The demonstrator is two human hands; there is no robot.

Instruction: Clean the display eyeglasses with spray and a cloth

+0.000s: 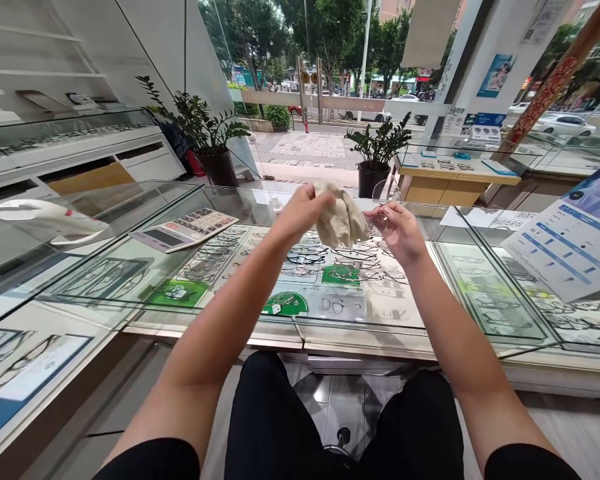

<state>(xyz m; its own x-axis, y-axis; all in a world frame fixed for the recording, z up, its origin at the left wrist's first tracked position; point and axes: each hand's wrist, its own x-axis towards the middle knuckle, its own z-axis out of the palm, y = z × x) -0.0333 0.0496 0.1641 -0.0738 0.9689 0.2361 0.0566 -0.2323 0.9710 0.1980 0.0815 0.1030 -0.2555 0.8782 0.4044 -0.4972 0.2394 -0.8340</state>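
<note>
A crumpled beige cloth hangs from my left hand, whose fingers are closed on its upper left part. Just to the right, my right hand pinches a pair of thin-rimmed eyeglasses; a clear lens shows above the fingers, and the rest is hard to make out. Cloth and right fingertips are close together, and I cannot tell whether they touch. Both hands are raised over the glass display case, where rows of spectacle frames lie under the top.
A large calculator rests on the glass at the left, with a white handheld device farther left. A printed card stands at the right. Two potted plants are beyond the case.
</note>
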